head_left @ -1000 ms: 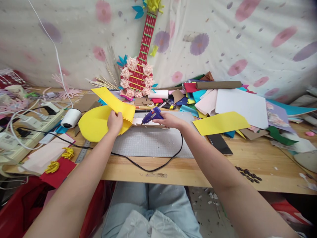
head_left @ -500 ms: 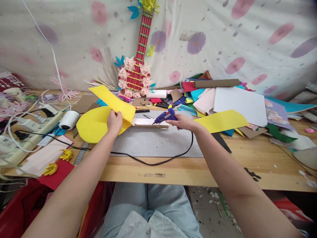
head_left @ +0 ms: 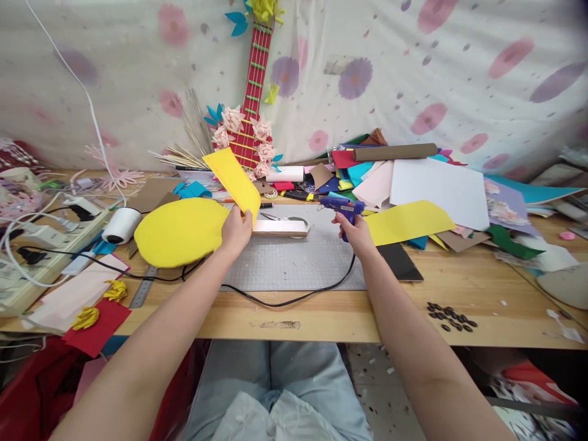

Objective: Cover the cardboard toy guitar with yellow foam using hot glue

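My left hand [head_left: 236,233] pinches a folded yellow foam strip [head_left: 236,184], whose free end stands up and tilts left. Under and beside that hand lies a rounded yellow foam-covered body [head_left: 179,231], with a narrow white-topped cardboard neck [head_left: 281,228] reaching right from it. My right hand [head_left: 354,233] is wrapped around the handle of a blue hot glue gun [head_left: 342,204], its nozzle pointing left above the mat. A black cord hangs from the gun. Where the strip meets the neck is hidden by my left fingers.
A grey cutting mat [head_left: 294,263] lies beneath, with scissors [head_left: 271,217] behind the neck. A yellow sheet [head_left: 408,222] and coloured scraps lie right. Black oval pieces [head_left: 452,316] sit near the front edge. A power strip [head_left: 59,245] stands left; a decorated red guitar [head_left: 255,86] leans behind.
The glue gun has moved right, away from the neck, and is now held upright by its handle. My left hand has shifted right along the neck, and the strip stands steeper.
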`<state>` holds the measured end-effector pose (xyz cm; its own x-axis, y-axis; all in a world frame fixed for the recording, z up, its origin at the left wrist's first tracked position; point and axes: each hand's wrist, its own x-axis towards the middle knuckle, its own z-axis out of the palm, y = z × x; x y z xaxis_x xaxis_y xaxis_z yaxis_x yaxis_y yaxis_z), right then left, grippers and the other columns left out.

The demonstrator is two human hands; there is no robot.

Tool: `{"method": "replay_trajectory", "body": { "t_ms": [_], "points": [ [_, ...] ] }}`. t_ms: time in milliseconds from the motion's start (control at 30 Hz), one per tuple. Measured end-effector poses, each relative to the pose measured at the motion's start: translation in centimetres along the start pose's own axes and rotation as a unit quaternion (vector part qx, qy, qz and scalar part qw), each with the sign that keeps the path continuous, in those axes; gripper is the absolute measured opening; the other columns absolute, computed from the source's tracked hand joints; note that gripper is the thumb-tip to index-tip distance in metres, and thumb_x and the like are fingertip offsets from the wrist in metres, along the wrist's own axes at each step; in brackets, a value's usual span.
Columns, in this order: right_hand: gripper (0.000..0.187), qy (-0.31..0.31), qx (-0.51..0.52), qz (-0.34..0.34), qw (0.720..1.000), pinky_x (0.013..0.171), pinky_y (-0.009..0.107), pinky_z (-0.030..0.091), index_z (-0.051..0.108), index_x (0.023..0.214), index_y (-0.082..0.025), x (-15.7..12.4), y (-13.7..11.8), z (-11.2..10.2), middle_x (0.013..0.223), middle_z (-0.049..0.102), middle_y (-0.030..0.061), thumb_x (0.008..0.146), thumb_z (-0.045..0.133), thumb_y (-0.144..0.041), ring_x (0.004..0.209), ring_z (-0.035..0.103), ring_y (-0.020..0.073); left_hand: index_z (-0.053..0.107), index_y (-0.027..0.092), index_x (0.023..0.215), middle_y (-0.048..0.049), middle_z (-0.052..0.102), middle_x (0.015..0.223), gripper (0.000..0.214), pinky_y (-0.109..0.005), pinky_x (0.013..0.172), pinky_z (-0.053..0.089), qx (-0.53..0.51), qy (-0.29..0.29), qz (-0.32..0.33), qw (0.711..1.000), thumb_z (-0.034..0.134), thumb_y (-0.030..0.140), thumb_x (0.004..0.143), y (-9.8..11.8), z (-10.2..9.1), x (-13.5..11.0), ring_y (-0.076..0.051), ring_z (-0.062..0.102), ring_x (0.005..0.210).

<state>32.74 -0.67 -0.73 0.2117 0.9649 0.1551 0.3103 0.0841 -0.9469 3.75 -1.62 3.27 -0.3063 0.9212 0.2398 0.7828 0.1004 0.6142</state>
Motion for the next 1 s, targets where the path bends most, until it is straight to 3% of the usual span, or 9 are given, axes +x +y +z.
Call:
{"method": "replay_trajectory", "body": {
  "t_ms": [267,433,567,667,867,1000],
  "points": [
    [0.047,0.059,0.004,0.025,0.998,0.045,0.023,0.04,0.057,0.085,-0.015,0.1,1.5,0.0,0.08,0.066,0.004,0.068,0.059,-0.059,0.041,0.045,0.0058,0.055,0.017,0.103,-0.012,0.067,0.096,0.031,-0.034,0.071,0.045,0.061,-0.056,0.038,0.996,0.033,0.033,0.09,1.2,1.4,-1.5,-0.027,0.062,0.091],
    [0.049,0.076,-0.008,0.021,0.997,0.045,0.023,0.039,0.06,0.086,-0.014,0.0,1.7,0.0,0.079,0.068,0.0053,0.068,0.059,-0.059,0.039,0.045,0.0062,0.054,0.017,0.113,-0.0114,0.065,0.108,0.035,-0.038,0.085,0.047,0.112,-0.092,0.122,0.982,0.033,0.033,0.09,1.1,2.4,-2.8,-0.027,0.058,0.106],
    [0.051,0.072,-0.023,0.02,0.997,0.046,0.024,0.04,0.061,0.089,-0.013,-0.1,1.7,0.1,0.081,0.069,0.0062,0.068,0.058,-0.061,0.039,0.046,0.0065,0.046,0.012,0.128,-0.0115,0.051,0.134,0.047,-0.037,0.109,0.029,0.131,-0.115,0.217,0.96,0.039,0.035,0.088,0.7,2.9,-3.5,-0.024,0.04,0.129],
    [0.054,0.08,-0.041,0.025,0.996,0.047,0.025,0.041,0.061,0.09,-0.013,-0.1,1.6,-0.1,0.081,0.069,0.0072,0.068,0.058,-0.062,0.04,0.047,0.0076,0.041,0.009,0.134,-0.0108,0.044,0.141,0.053,-0.034,0.114,0.02,0.141,-0.129,0.255,0.948,0.036,0.036,0.09,0.6,2.6,-3.3,-0.02,0.034,0.134],
    [0.048,0.129,-0.122,0.067,0.982,0.059,0.032,0.047,0.061,0.099,-0.013,0.2,2.1,-0.1,0.074,0.067,0.0072,0.076,0.054,-0.054,0.049,0.057,0.0162,0.029,-0.002,0.139,-0.0211,0.025,0.148,0.07,-0.043,0.114,0.016,0.233,-0.088,0.186,0.95,0.029,0.048,0.091,-1.3,1.5,-1.5,-0.029,0.018,0.139],
    [0.046,0.126,-0.209,0.082,0.966,0.074,0.037,0.047,0.059,0.106,-0.012,0.8,2.8,0.2,0.08,0.067,0.0105,0.08,0.052,-0.049,0.074,0.065,0.0254,0.025,-0.004,0.14,-0.0244,0.02,0.148,0.082,-0.045,0.114,0.012,0.296,-0.12,0.174,0.932,0.025,0.059,0.088,-2.6,1.6,-1.3,-0.032,0.014,0.14]
  ]
}}
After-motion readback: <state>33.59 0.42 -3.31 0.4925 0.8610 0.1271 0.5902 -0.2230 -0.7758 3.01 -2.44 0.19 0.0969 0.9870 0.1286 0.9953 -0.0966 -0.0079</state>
